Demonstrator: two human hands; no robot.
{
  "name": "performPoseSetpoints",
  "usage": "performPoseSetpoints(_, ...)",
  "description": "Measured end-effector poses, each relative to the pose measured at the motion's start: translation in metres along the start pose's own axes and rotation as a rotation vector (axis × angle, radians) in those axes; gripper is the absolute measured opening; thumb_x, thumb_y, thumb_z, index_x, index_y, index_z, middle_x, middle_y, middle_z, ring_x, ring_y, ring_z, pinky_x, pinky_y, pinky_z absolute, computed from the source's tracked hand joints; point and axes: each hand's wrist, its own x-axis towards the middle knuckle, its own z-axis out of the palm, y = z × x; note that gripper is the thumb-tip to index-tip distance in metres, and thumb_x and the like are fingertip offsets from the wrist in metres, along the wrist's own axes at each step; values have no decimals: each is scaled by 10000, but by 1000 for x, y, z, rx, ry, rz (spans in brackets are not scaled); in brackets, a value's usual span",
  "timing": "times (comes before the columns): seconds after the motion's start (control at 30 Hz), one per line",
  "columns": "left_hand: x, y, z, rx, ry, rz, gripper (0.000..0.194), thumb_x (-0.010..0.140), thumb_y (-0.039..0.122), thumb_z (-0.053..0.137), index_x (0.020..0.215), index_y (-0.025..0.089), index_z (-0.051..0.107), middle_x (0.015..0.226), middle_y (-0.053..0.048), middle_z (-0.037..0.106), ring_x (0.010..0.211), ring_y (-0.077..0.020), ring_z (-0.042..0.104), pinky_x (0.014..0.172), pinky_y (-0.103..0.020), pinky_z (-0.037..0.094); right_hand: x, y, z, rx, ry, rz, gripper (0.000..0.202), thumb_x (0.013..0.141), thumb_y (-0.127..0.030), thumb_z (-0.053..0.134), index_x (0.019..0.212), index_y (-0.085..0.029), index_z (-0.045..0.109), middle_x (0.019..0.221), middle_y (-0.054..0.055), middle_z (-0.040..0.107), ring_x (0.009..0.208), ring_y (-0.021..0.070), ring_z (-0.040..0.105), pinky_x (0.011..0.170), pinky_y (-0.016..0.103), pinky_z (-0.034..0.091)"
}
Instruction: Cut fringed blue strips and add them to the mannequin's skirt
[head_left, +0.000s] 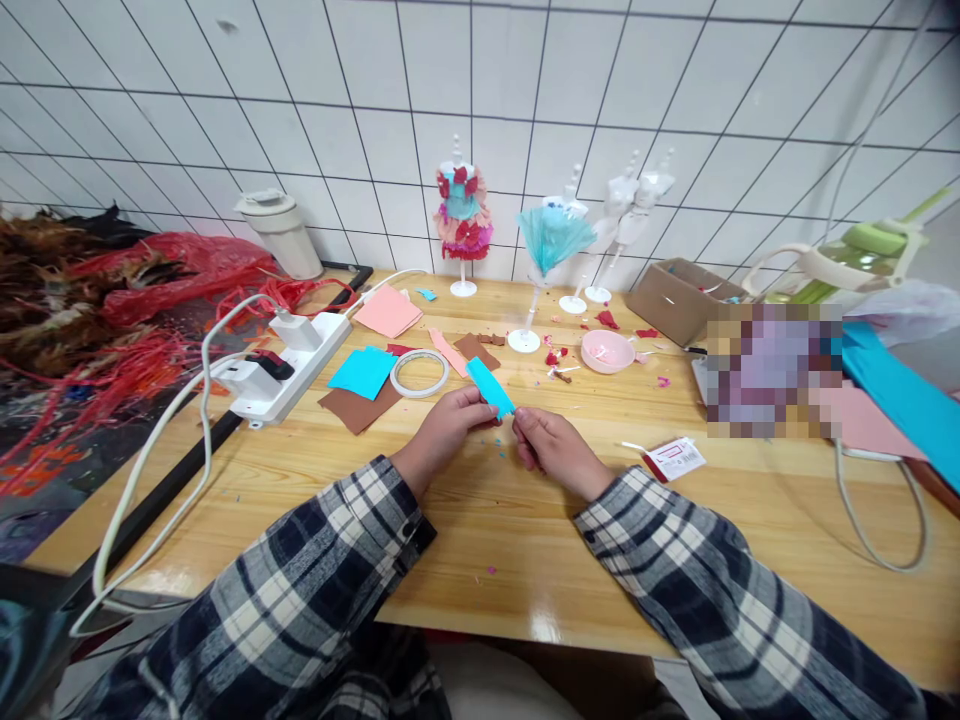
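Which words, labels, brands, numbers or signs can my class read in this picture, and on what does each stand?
No text is legible here.
Red-and-white card, lying on the table beyond the right hand: printed marks, too small and blurred to read.
Pixelated patch at the right: nothing can be read there.

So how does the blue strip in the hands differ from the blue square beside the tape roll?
The blue strip is narrow; the blue square is broader. The blue strip is held in the left hand, with the right hand at one end, while the blue square lies partly over brown paper. Both are bright blue.
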Motion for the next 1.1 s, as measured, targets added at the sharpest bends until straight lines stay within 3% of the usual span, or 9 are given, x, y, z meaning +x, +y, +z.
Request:
performPoseSetpoints(0.3,-3,4,4,9,35,10,207,652,309,735,777,153,682,762,-16,670,755,-171,611,803,-308,459,-1,0,0,14,24,2,508,911,-656,346,665,-216,418,469,-58,441,419,92,383,441,226,315)
performPoseSetpoints(0.6,-4,5,5,11,11,23,259,657,346,776,814,157,693,824,-19,701,789,-183,614,802,-310,439,0,1,5,184,28,78,490,878,-702,327,781,-229,411,533,-39,589,358,92,413,369,214,298)
performPoseSetpoints(1.1,-4,5,5,29,-3,30,301,657,371,786,845,148,709,860,-34,714,820,-201,623,827,-328,437,0,1,4,163,35,54,463,901,-664,331,774,-227,414,556,-22,625,369,94,409,376,217,312)
